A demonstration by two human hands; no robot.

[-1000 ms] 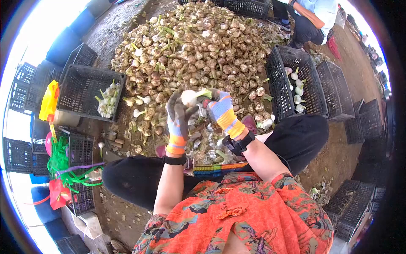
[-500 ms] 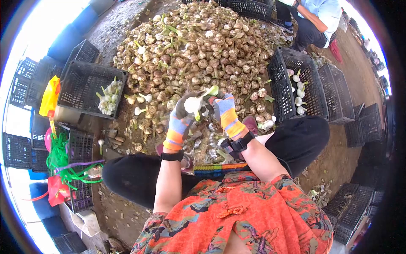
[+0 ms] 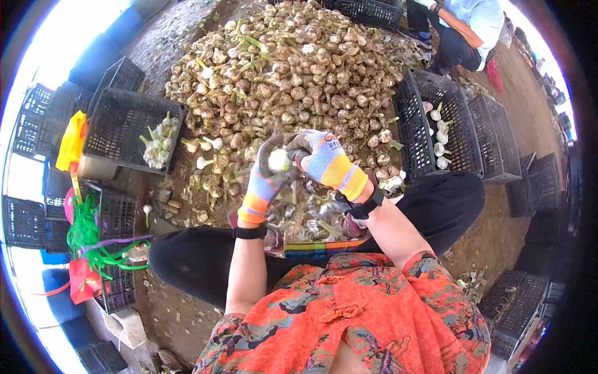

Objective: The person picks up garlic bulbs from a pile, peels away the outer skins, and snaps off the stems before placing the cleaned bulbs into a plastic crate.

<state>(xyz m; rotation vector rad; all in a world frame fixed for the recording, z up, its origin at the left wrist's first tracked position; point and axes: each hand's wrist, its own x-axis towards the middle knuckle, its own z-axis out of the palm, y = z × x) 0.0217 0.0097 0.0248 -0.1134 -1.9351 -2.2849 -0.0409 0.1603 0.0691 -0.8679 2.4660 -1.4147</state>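
A white garlic bulb (image 3: 278,159) is held between my two gloved hands, above the near edge of a big heap of garlic (image 3: 293,81). My left hand (image 3: 264,167) wraps round the bulb from the left, its dark-coated fingers curled. From the right, my right hand (image 3: 316,153) has its fingers bent in against the bulb and pressed on it. Whether a small tool sits in those right fingers is hidden. Papery skins and trimmings (image 3: 311,215) lie on the ground below both hands.
At the left, a black crate (image 3: 118,159) holds several white garlic bulbs (image 3: 161,146). Another black crate (image 3: 411,124) with a few bulbs stands at the right. A co-worker (image 3: 467,31) crouches at the far right. Green netting (image 3: 86,227) hangs at the left.
The bulb has turned in my left hand, and its long pale stem no longer shows. My right hand has rotated and closed in on the bulb, wrist swung right.
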